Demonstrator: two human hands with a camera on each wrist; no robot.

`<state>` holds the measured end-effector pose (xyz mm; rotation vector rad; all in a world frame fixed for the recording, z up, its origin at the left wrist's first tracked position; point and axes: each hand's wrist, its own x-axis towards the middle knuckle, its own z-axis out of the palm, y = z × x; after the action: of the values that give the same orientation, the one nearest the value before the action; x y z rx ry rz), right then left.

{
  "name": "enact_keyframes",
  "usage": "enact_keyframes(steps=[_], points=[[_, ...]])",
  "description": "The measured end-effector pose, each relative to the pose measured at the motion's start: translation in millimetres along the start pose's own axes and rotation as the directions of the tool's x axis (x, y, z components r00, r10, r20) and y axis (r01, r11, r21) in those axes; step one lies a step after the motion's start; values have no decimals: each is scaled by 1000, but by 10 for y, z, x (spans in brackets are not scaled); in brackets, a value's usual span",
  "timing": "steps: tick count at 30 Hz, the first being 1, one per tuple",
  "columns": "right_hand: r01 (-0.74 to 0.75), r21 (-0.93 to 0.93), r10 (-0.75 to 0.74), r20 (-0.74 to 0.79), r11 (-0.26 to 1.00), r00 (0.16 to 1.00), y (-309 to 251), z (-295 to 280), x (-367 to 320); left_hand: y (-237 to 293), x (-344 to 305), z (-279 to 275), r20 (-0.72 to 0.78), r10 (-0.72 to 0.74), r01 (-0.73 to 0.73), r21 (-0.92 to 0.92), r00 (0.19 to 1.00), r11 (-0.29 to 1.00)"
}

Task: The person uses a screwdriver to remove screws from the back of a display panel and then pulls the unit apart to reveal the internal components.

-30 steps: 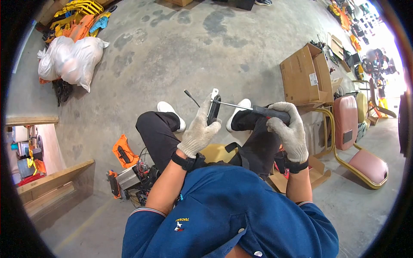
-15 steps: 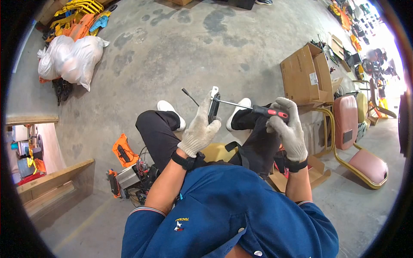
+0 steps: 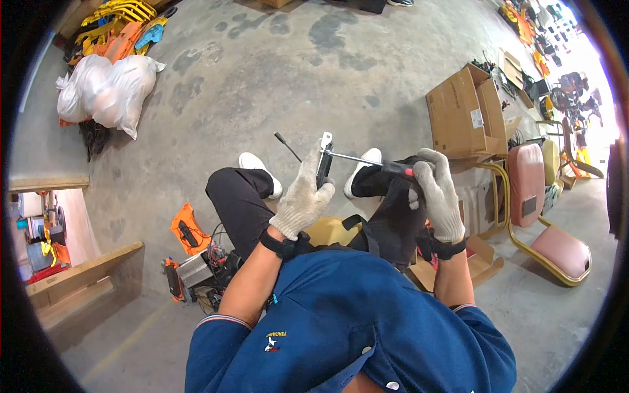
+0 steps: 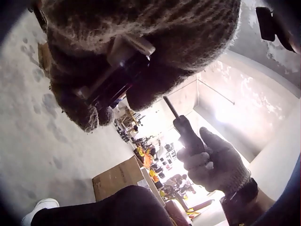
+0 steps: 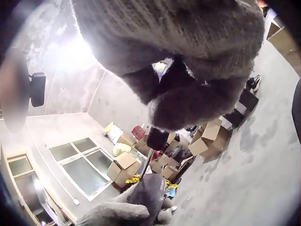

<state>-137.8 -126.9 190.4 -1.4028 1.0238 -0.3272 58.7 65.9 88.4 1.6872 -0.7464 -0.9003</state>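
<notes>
In the head view my gloved left hand (image 3: 303, 200) grips a slim black part (image 3: 324, 165) with a pale metal tab (image 3: 326, 138) at its far end. A thin cable with a black tip (image 3: 287, 145) sticks out to its left. My gloved right hand (image 3: 440, 200) holds a screwdriver (image 3: 398, 168) by its black and red handle; the shaft reaches level to the black part's side. The left wrist view shows fingers curled round the screwdriver handle (image 4: 188, 134). In the right wrist view the shaft meets the black part (image 5: 153, 193), its tip hidden.
A large cardboard box (image 3: 458, 114) and a pink chair (image 3: 526, 183) stand to the right. Orange and metal parts with wires (image 3: 193, 262) lie by the left leg. White sacks (image 3: 108, 95) sit at the far left, and a smaller open box (image 3: 481, 265) is near the right wrist.
The screwdriver handle has turned, its red patches showing differently. My right fingers have shifted round it and straightened somewhat. The left hand and black part stay nearly still.
</notes>
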Motion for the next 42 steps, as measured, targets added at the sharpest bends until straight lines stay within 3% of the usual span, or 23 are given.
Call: enact_keyframes(steps=[2,3,7,9,10,12,13,17,19,21,22,24,27,28,30,34,36,37,39,42], points=[[4,-23,-4,9,1000,1000,7,-1,-5,24,-1,15,-26,66,-64,62,998,996],[90,-72,-91,-11,993,996,87,-2,-3,10,0,18,-28,65,-64,62,997,996],[117,-31,-115,48,993,992,114,-55,-2,-36,-8,24,-36,53,-49,97,998,994],[-92,-11,93,59,996,994,47,-74,8,-26,-13,20,-44,68,-60,160,997,985],[-92,-11,92,60,996,994,85,-57,1,-8,-14,21,-43,42,-37,124,998,992],[145,-20,-144,44,989,989,193,-15,-13,-14,-14,20,-45,15,-11,89,999,996],[144,-20,-143,45,989,989,185,-19,-9,-42,-9,18,-55,66,-58,126,996,990],[-8,19,7,54,1000,999,73,-27,4,-116,-7,29,-68,155,-141,177,985,974],[-83,44,80,48,996,996,93,-18,10,-8,-22,9,-58,107,-95,180,993,979],[176,-63,-174,39,982,984,196,2,13,11,-32,8,-51,56,-46,182,997,982],[176,-64,-173,39,982,984,176,-9,11,-16,-23,10,-57,69,-58,179,996,982],[25,-38,-23,56,999,998,82,-21,0,-32,-16,12,-60,82,-70,175,995,982],[-68,-28,71,90,997,993,73,-62,20,-9,-13,3,-35,15,-12,97,999,995],[-68,-29,70,92,997,993,115,-56,23,36,-17,-6,-33,12,-9,101,999,995],[175,-71,-169,82,982,982,227,-37,18,56,-25,-13,-34,6,-2,104,999,995],[109,-72,-105,64,991,992,137,-32,13,-25,-17,-9,-46,79,-71,158,996,985],[-53,16,52,65,998,997,94,-30,20,-16,-19,-6,-56,111,-100,177,992,979],[-53,16,52,66,998,997,124,-22,19,40,-30,-12,-46,64,-57,138,997,989],[152,-41,-150,48,988,988,212,3,14,52,-44,-18,-40,14,-10,100,999,995],[64,-22,-63,56,998,996,119,9,10,3,-44,-4,-51,49,-42,129,998,991]])
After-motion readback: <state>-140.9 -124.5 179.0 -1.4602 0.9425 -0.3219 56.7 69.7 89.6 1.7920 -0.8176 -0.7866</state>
